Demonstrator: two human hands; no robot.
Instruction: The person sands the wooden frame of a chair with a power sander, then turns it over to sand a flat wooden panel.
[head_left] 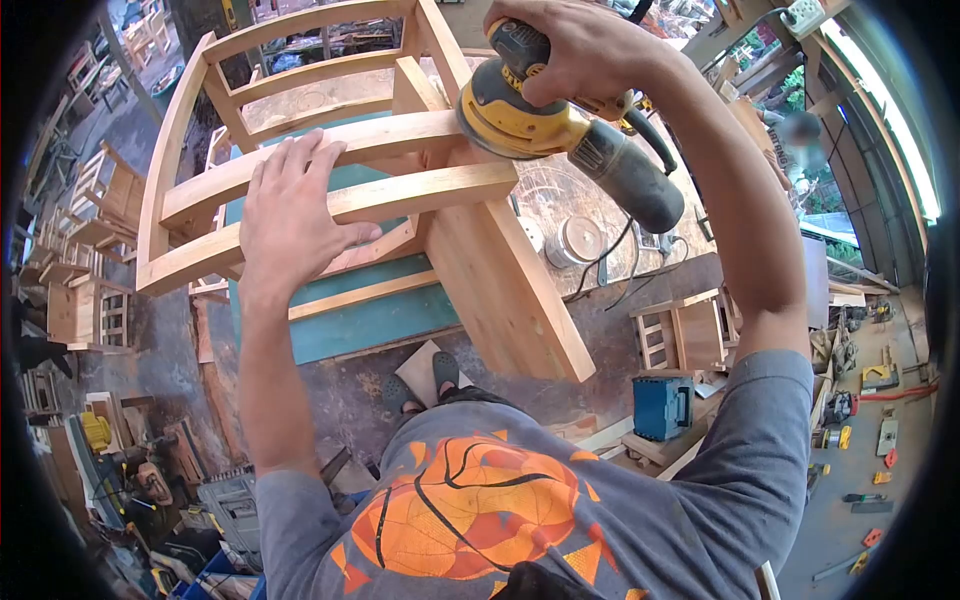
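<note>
My right hand (595, 50) is closed around the top of a yellow and black orbital sander (515, 115), its dark dust canister (630, 180) pointing down to the right. The sander's pad sits at the end of a curved rail on an unfinished wooden chair (430, 192), which lies on its side. Across two of the chair's rails lies my left hand (290, 215), fingers over the upper one and thumb along the lower one, holding the frame. A broad wooden seat panel (505, 290) slopes down toward me.
Beneath the chair are a teal board (350, 330) and a worn worktable (560, 190). A round tin (577, 240) and a black cord (610, 280) lie on the right. A blue case (663, 407) stands lower right. Other wooden chairs (95, 300) stand left. Another person (800, 140) is at far right.
</note>
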